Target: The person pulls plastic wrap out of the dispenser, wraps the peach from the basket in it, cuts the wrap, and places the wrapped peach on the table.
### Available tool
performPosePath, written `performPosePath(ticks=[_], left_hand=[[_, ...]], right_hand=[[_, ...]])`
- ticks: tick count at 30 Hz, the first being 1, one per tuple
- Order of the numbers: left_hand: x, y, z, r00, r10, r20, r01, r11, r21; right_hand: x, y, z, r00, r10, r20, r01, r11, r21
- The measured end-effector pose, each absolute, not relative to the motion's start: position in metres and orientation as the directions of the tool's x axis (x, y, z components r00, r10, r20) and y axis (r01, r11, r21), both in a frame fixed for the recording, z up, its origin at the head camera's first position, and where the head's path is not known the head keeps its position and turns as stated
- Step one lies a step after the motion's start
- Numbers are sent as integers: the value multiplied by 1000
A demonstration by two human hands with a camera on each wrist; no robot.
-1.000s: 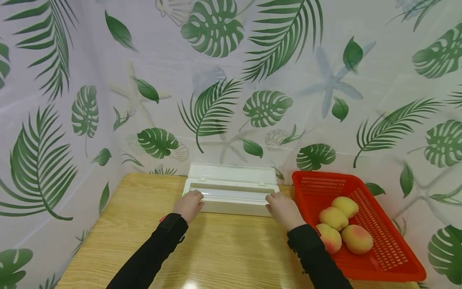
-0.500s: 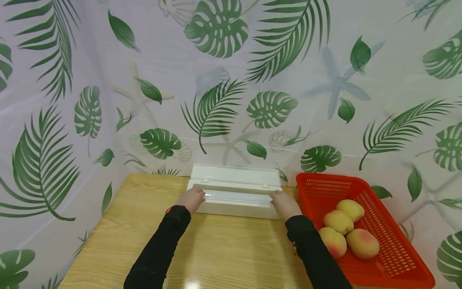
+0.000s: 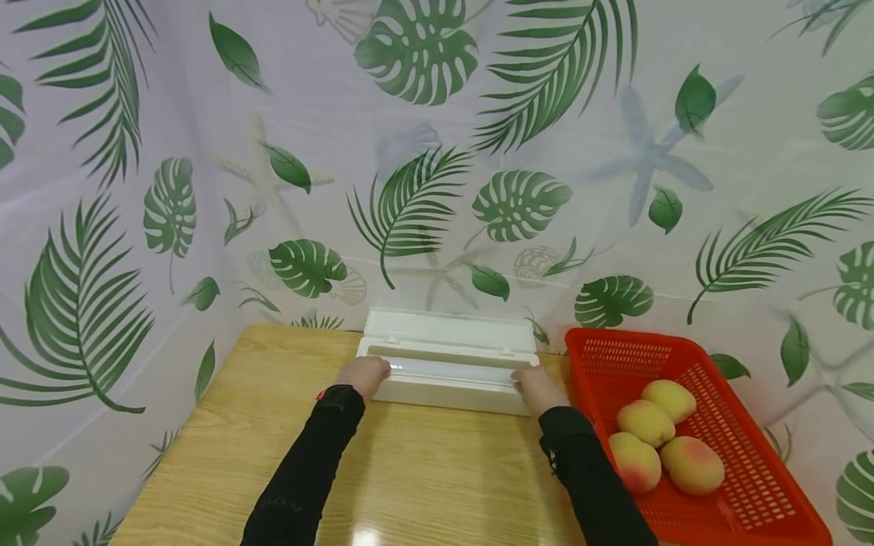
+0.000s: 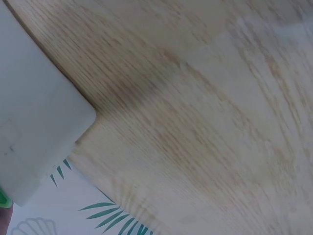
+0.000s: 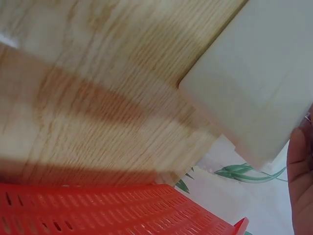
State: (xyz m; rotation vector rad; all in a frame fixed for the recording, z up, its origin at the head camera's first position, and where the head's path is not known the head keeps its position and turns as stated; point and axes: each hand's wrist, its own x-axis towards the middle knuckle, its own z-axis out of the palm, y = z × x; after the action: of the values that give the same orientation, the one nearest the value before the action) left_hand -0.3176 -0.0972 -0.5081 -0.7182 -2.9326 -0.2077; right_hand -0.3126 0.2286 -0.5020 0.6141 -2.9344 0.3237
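A long white cling film box (image 3: 447, 393) stands at the back of the table, its lid (image 3: 451, 331) tipped back. Inside lies a pale roll of cling film (image 3: 451, 370). My left hand (image 3: 364, 374) has its fingers curled at the roll's left end, by the box's front edge. At the other end my right hand (image 3: 538, 385) holds on in the same way; the exact fingertip contact is hidden. The left wrist view shows the box's corner (image 4: 44, 107) with a green piece (image 4: 4, 199) by a fingertip. In the right wrist view, right-hand fingers (image 5: 299, 166) reach the box's top edge.
A red plastic basket (image 3: 758, 455) with several peaches (image 3: 691, 464) stands close to the right forearm. Behind the wooden table (image 3: 423, 470) hangs a leaf-patterned cloth (image 3: 437, 288), right at the box's back.
Both hands stay at the box's ends with only a slight shift. The whole scene has slid a little to the right in the head view.
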Motion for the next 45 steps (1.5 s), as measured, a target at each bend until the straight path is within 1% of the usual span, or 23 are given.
performPosePath(ticks=[4, 8, 13, 20, 27, 32, 37, 41, 45], left_hand=[[-319, -97, -506, -902, 411, 131, 430, 878, 207], [-319, -97, -506, -907, 400, 129, 420, 874, 245], [-320, -96, -504, -916, 382, 122, 401, 887, 230], [-324, -93, -507, -921, 370, 125, 383, 917, 113], [-327, -93, -510, -921, 376, 104, 383, 921, 69], [-329, -93, -509, -923, 373, 99, 381, 921, 82], [-330, -95, -507, -920, 376, 113, 388, 916, 106], [-330, -101, -501, -921, 372, 118, 387, 908, 158], [-328, -107, -496, -913, 391, 116, 407, 888, 214]], right_hand=[[-313, 230, -501, -924, -353, 148, -380, 889, -257], [-316, 231, -503, -943, -309, 123, -332, 896, -296], [-319, 230, -508, -952, -285, 113, -306, 908, -285], [-320, 227, -509, -968, -239, 73, -249, 931, -266], [-320, 226, -509, -975, -216, 58, -224, 936, -270], [-320, 226, -508, -974, -213, 74, -225, 937, -268], [-318, 224, -504, -968, -216, 126, -240, 944, -227], [-316, 224, -503, -952, -229, 204, -266, 947, -177], [-316, 227, -503, -949, -230, 217, -266, 951, -156]])
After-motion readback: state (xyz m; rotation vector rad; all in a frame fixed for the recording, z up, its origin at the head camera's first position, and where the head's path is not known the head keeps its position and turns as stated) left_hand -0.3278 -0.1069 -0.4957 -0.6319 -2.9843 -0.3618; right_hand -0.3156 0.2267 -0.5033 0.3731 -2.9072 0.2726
